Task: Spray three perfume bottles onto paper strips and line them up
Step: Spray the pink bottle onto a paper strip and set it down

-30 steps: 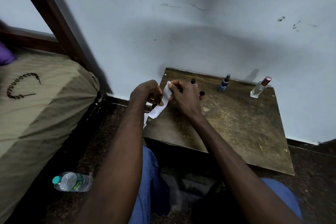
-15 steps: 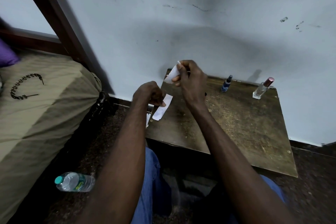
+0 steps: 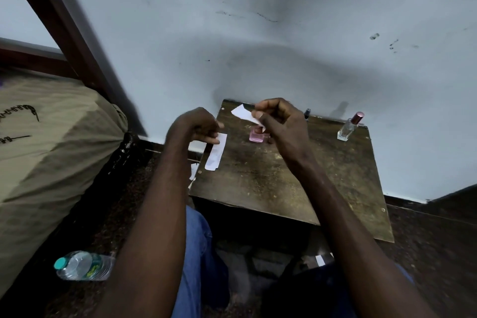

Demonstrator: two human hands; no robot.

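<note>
While pinched, strip (image 3: 242, 114) juts left — right hand (image 3: 280, 121).

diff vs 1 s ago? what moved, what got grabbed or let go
One second ago both hands held one white paper together. Now it is in two: the right hand has lifted a paper strip up and away, pinched in its fingers, while the left hand keeps the longer strip down at the table's left edge. The pink bottle is now uncovered. The clear bottle stayed put.
</note>
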